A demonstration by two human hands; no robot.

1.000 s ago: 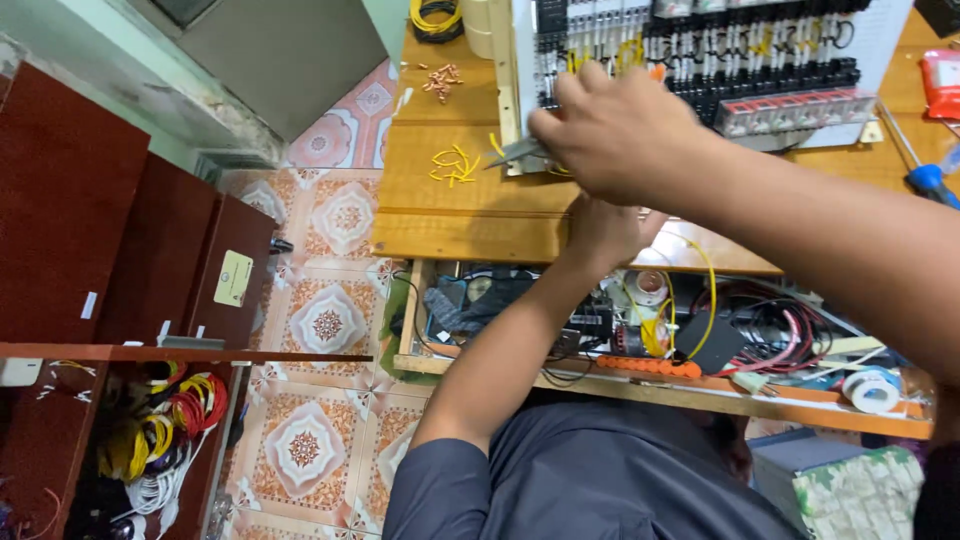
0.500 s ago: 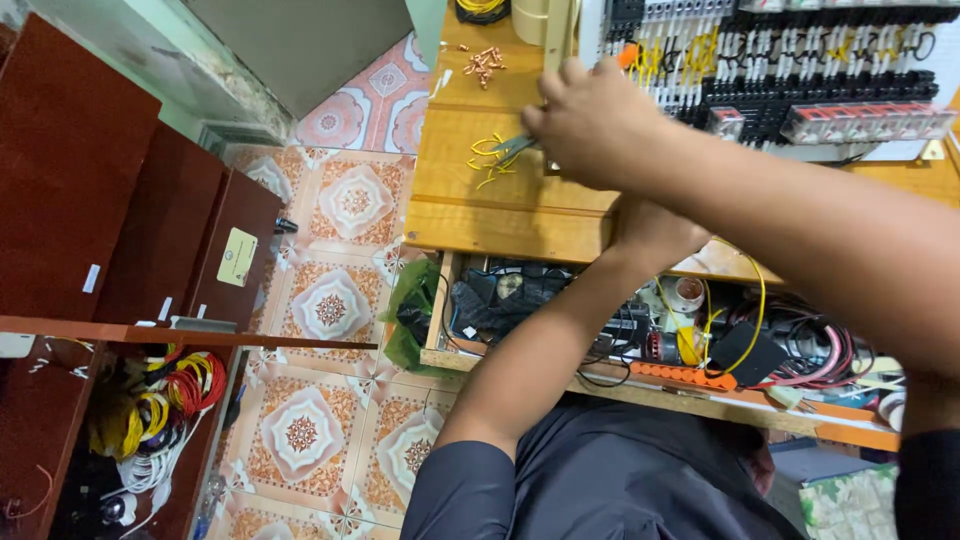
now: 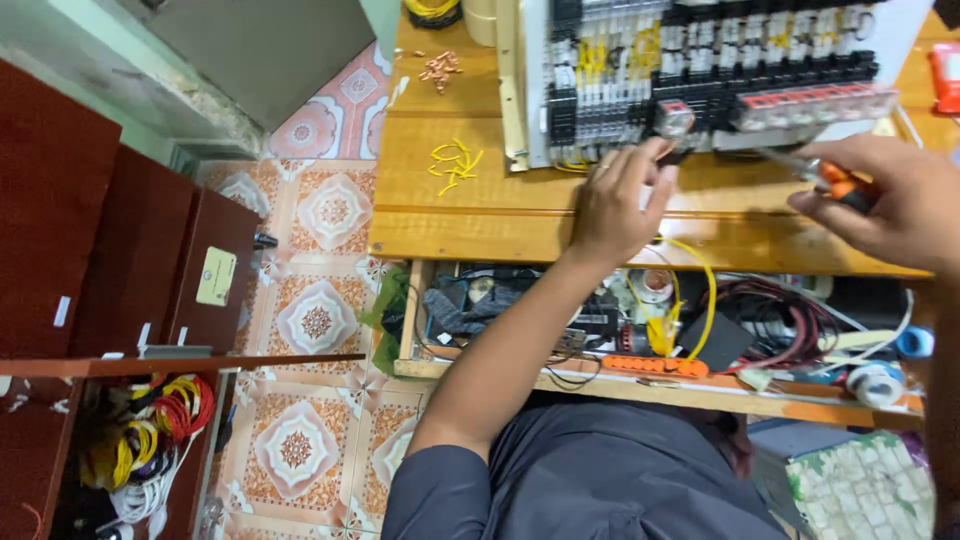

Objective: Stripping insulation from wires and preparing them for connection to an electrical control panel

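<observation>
A white electrical panel (image 3: 720,70) with rows of black terminal blocks and yellow wires lies on a wooden table (image 3: 480,200). My left hand (image 3: 620,200) reaches up from below and presses its fingertips against the panel's lower edge, just under a small grey and red component (image 3: 675,118). Whether those fingers pinch anything is hidden. My right hand (image 3: 895,200) hovers at the right, closed around an orange-handled screwdriver (image 3: 835,180) whose shaft points left toward the panel's edge.
Short yellow wire offcuts (image 3: 455,162) and small copper pieces (image 3: 440,68) lie on the table's left part. The shelf below holds cables, tape rolls (image 3: 870,380) and an orange power strip (image 3: 655,365). Dark red cabinets (image 3: 120,250) and coiled wires (image 3: 150,430) stand at left over patterned floor tiles.
My right hand has swung from above the left hand over to the right, now showing the screwdriver. The left hand, uncovered, has come up to the panel's edge. The view has shifted.
</observation>
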